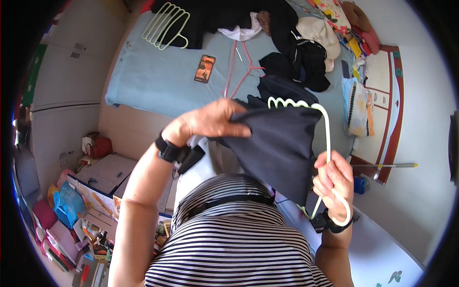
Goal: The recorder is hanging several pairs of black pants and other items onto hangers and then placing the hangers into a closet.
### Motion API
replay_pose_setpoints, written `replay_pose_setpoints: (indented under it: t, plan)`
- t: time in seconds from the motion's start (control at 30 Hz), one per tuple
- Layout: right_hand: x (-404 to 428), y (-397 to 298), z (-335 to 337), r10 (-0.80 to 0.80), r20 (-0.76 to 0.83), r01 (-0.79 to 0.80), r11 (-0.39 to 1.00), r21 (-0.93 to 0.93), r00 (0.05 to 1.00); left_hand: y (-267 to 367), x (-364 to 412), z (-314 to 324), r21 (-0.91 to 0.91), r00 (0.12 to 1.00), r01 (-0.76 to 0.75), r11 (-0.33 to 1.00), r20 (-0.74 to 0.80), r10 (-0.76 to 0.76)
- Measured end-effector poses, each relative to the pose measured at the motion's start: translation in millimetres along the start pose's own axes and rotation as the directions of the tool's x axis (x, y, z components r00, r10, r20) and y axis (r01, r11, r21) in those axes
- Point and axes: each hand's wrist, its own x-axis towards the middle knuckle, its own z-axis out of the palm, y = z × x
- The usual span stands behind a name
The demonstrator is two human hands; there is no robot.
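Note:
Dark cloth hangs draped over a pale green multi-loop hanger, whose row of loops shows along the cloth's top edge. My right hand grips the hanger near its hook, which curves down by my wrist. My left hand holds the cloth's left end, thumb on top and fingers partly hidden. Another pale green multi-loop hanger lies on the bed. A pink hanger lies beyond my left hand. Several black garments are heaped to the right.
A phone with a lit screen lies on the bed. A white hat, pillows and a bag line the right side. Grey cabinets stand left, above boxes and a blue plastic bag. A white surface is at lower right.

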Motion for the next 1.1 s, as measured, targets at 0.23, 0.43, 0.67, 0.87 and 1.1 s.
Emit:
replay_pose_setpoints:
  t: [0.23,0.43,0.67,0.87,1.1]
  plan:
    - [19,-3,13,-0.059,-0.051,0.065,0.991,0.115,0.997,-25,45,20,0.603,0.618,-0.009,0.798,-0.624,0.479]
    - [28,-11,12,-0.148,-0.093,0.164,0.967,0.194,0.985,-35,11,81,0.500,0.759,-0.317,0.806,-0.376,0.532]
    - [50,-9,11,-0.219,-0.032,0.216,0.911,0.351,0.975,-14,3,96,0.518,0.696,-0.589,0.620,-0.066,0.715]
    - [57,-11,12,-0.223,-0.027,0.212,0.877,0.431,0.975,-4,10,101,0.610,0.651,-0.629,0.482,0.074,0.756]
    - [66,-11,8,-0.223,-0.051,0.220,0.851,0.477,0.973,-13,15,97,0.588,0.613,-0.634,0.501,-0.011,0.790]
